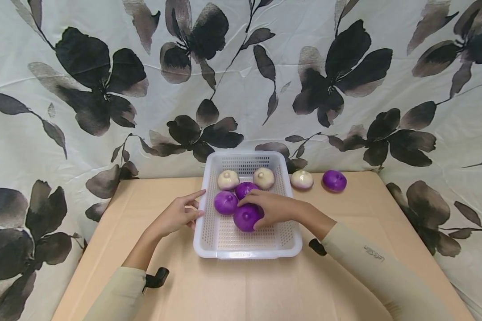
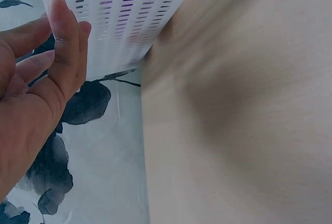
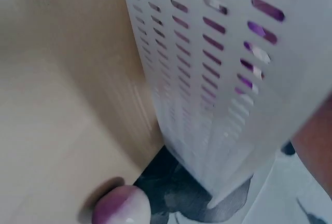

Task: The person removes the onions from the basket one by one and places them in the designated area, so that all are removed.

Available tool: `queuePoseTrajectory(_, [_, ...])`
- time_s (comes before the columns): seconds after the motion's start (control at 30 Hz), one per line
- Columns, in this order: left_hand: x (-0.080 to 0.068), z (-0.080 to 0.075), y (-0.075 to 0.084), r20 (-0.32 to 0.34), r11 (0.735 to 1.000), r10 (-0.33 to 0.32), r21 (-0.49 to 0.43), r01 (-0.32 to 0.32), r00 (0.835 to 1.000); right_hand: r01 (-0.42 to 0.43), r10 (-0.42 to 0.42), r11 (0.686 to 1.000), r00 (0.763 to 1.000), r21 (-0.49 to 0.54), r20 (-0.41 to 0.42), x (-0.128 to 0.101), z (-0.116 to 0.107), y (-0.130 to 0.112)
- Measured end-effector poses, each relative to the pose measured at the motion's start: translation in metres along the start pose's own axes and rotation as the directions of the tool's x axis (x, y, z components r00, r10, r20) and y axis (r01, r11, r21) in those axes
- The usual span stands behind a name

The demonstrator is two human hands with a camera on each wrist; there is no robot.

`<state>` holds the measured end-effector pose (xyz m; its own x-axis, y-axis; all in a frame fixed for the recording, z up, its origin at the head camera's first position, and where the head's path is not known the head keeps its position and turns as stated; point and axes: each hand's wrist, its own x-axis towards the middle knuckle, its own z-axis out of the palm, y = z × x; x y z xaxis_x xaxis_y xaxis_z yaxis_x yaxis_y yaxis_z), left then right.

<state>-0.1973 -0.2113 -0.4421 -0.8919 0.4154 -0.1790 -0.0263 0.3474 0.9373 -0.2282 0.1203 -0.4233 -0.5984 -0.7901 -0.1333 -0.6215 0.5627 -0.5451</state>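
Observation:
A white slotted basket (image 1: 209, 249) stands in the middle of the tan table and holds two white onions (image 1: 228, 179) and three purple onions (image 1: 225, 203). My right hand (image 1: 267, 208) reaches into it, fingers curled over the nearest purple onion (image 1: 245, 218). My left hand (image 1: 179, 213) is at the basket's left wall (image 2: 119, 16), fingers straight and relaxed, holding nothing. In the right wrist view the basket wall (image 3: 228, 79) fills the frame, with purple showing through the slots.
A white onion (image 1: 301, 179) and a purple onion (image 1: 334, 180) lie on the table (image 1: 245, 290) right of the basket, near the back edge. The white one (image 3: 122, 207) also shows in the right wrist view. Flowered cloth (image 1: 104, 89) hangs behind and around the table.

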Motion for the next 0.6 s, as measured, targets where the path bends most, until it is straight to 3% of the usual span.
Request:
queuePoseTrajectory(0.23, [0.001,0.0,0.001,-0.001,1.0,0.002,0.002,-0.002,1.0,-0.022,0.032,0.995,0.994,0.097,-0.107,-0.019,-0.015,0.009])
queuePoseTrajectory(0.47, [0.002,-0.001,0.0,-0.002,1.0,-0.002,0.005,0.002,1.0,-0.042,0.093,0.966,0.977,0.256,-0.191,-0.039,-0.031,0.018])
queuePoseTrajectory(0.6, [0.002,0.0,-0.001,0.002,1.0,-0.002,0.004,0.002,1.0,-0.032,0.105,0.963,0.958,0.267,-0.266,-0.053,-0.038,0.025])
